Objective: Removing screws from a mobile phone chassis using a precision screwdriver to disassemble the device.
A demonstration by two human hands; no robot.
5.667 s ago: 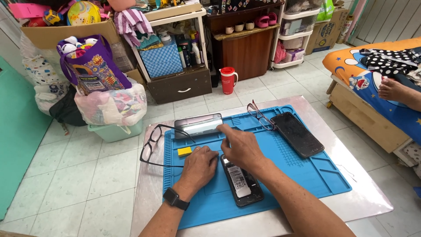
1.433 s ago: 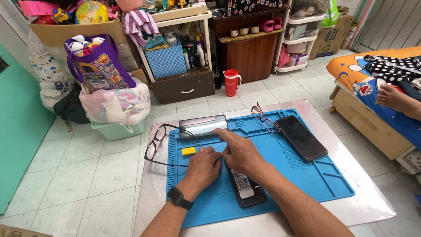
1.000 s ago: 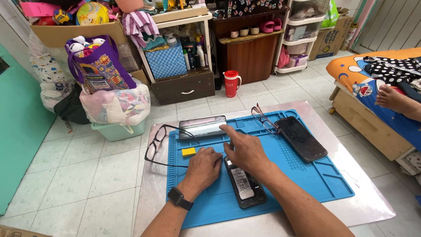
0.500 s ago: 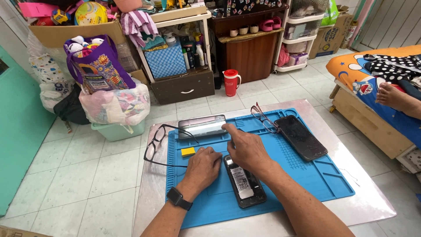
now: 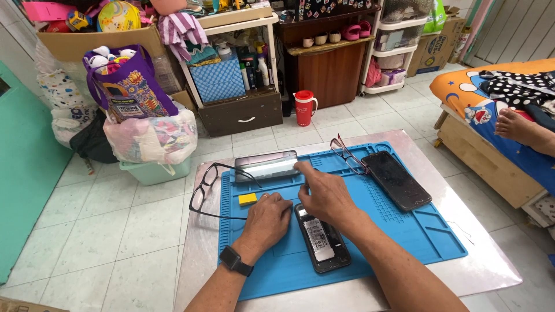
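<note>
Here the left hand (image 5: 267, 216) presses flat, fingers curled, steadying the opened black phone (image 5: 322, 237) on the blue silicone mat (image 5: 404, 231) — right hand (image 5: 324, 193) open, forefinger reaching the glossy detached screen panel (image 5: 267, 166).

red jug (image 5: 304, 107) | purple bag (image 5: 128, 86) | black glasses (image 5: 209, 186) | dark phone (image 5: 396, 179)

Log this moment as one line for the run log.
left hand: resting on blue mat by opened phone | right hand: forefinger reaching to shiny panel | nearby: yellow block, black glasses
</note>
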